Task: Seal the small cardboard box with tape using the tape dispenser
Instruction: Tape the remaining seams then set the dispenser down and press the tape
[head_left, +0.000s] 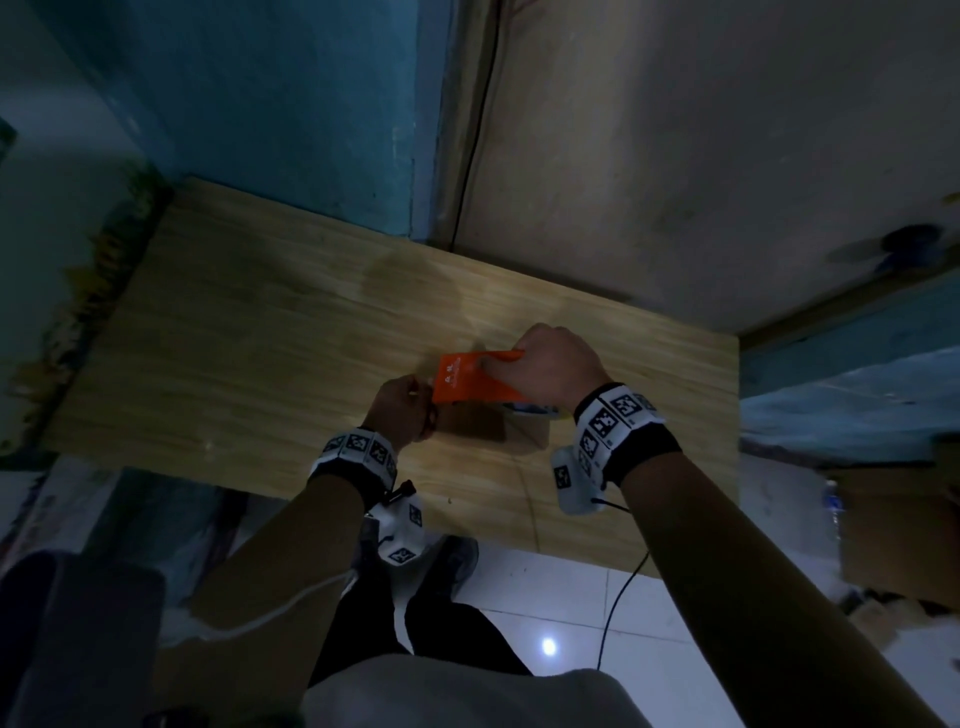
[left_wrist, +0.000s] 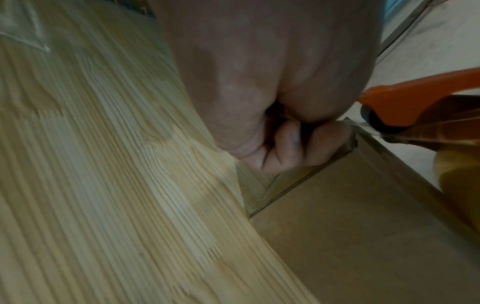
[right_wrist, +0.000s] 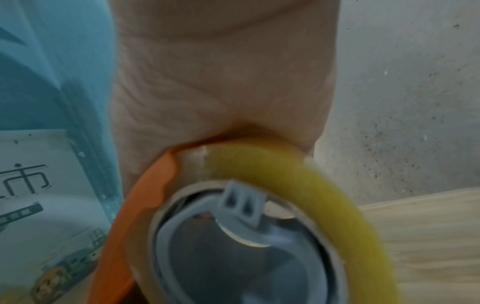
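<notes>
A small brown cardboard box (head_left: 480, 427) (left_wrist: 363, 226) lies on the wooden table (head_left: 249, 332). My right hand (head_left: 550, 364) grips an orange tape dispenser (head_left: 470, 382) (left_wrist: 415, 96) (right_wrist: 145, 205) and holds it on top of the box. Its yellowish tape roll (right_wrist: 319, 191) sits round a grey hub (right_wrist: 233, 246) against my palm. My left hand (head_left: 402, 410) (left_wrist: 298, 144) is at the box's left end, with its fingers curled against the top edge near a corner. A brownish strip of tape (left_wrist: 441, 131) runs from the dispenser's front. The box's top is mostly hidden under the dispenser.
A blue-and-white printed pack (right_wrist: 39, 205) (head_left: 532, 410) stands just beside the dispenser. The table meets a blue wall (head_left: 311, 104) and a beige wall (head_left: 701, 130) at the back. A water bottle (head_left: 832, 506) and cardboard (head_left: 893, 535) are at the right, and tiled floor (head_left: 561, 613) lies below the table's front edge.
</notes>
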